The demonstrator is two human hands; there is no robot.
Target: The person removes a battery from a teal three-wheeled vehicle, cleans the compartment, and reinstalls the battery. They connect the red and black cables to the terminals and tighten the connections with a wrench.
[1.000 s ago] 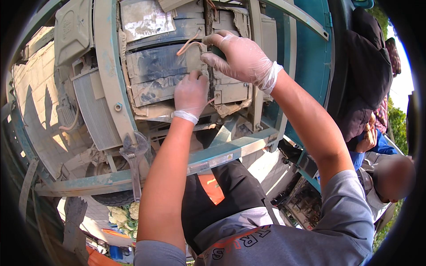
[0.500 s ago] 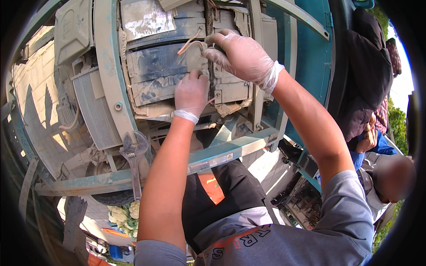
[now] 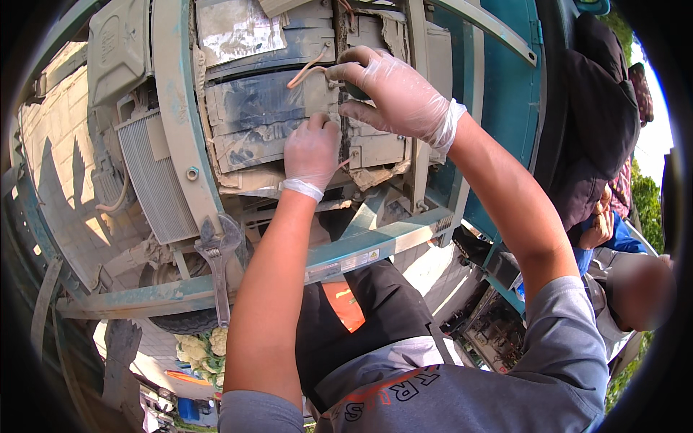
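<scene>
Dusty dark batteries [image 3: 254, 108] sit packed together inside the metal frame. My left hand [image 3: 312, 153], in a clear glove, rests on the near right end of one battery. Its fingers are curled closed; their tips and anything in them are hidden. A pale cable [image 3: 306, 75] with a bare copper-coloured end loops over the battery top to a terminal by my right hand. My gloved right hand [image 3: 393, 94] is above the gap between the battery rows. Its thumb and fingers are spread apart, the index fingertip beside that terminal.
An adjustable wrench [image 3: 219, 270] hangs on the teal frame rail [image 3: 346, 261] in front of me. A finned grey unit [image 3: 157, 177] stands to the left. At the right a person [image 3: 603, 224] is close to the teal panel [image 3: 505, 130]. Cauliflowers [image 3: 193, 349] lie below left.
My right thumb has moved down, away from the fingers, and the hand has opened and shifted slightly right. My left hand stays in place.
</scene>
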